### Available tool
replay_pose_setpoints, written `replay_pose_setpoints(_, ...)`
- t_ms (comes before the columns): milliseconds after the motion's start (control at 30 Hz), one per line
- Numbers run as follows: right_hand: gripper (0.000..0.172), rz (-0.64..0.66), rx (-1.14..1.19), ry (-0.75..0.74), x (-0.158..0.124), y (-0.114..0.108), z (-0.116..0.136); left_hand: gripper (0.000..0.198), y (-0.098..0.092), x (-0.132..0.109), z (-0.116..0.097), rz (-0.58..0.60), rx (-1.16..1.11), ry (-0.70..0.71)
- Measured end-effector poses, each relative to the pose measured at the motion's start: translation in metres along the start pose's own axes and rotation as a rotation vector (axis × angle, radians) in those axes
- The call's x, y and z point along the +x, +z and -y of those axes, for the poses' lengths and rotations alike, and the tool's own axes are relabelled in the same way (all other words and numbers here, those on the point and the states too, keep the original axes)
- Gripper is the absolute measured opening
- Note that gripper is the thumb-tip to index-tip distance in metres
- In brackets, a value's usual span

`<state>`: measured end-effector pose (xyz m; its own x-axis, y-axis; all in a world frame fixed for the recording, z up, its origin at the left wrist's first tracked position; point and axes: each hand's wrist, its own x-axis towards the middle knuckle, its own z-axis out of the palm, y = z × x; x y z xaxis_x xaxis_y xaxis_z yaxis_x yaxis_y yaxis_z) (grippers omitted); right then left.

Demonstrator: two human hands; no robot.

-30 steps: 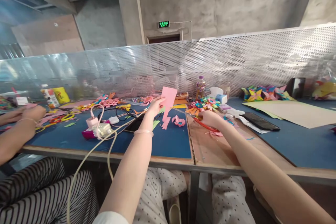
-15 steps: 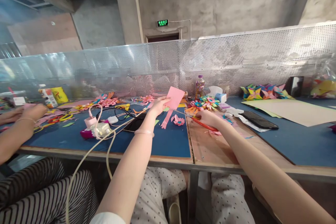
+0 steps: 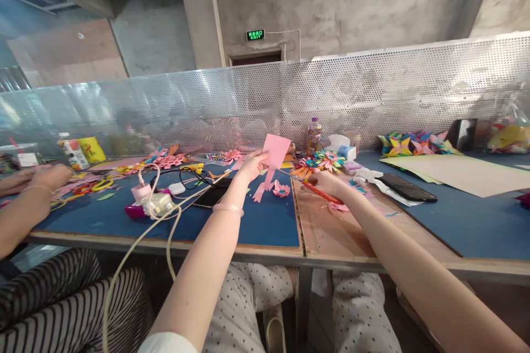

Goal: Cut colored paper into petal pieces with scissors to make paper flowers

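Note:
My left hand pinches a square of pink paper by its lower left edge, raised above the blue mat. Orange-handled scissors are in my right hand, their blades pointing left at the paper's lower edge. Whether the blades are parted is too small to tell. Below the paper lies a pink strip with a fringed end. A pink paper flower with a blue centre rests beside it, under the blades.
Cables and a charger plug lie left on the blue mat. Multicoloured paper flowers and a bottle stand behind my right hand. A black phone and large paper sheets lie right. A co-worker's hands are far left.
The pink paper has turned slightly in my left hand and the scissors have shifted a little left along its lower edge. The camera view has moved slightly.

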<state>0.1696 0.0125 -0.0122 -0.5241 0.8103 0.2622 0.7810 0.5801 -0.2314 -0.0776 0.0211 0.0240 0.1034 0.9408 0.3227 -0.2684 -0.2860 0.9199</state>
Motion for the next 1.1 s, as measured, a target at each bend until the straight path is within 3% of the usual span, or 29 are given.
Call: replay_pose_setpoints(1100, 0.045, -0.036, -0.013, 0.016, -0.0057, -0.0024, 0.0022, 0.030, 0.0079, 0.0010, 0.0035, 0.021, 0.001, -0.011)
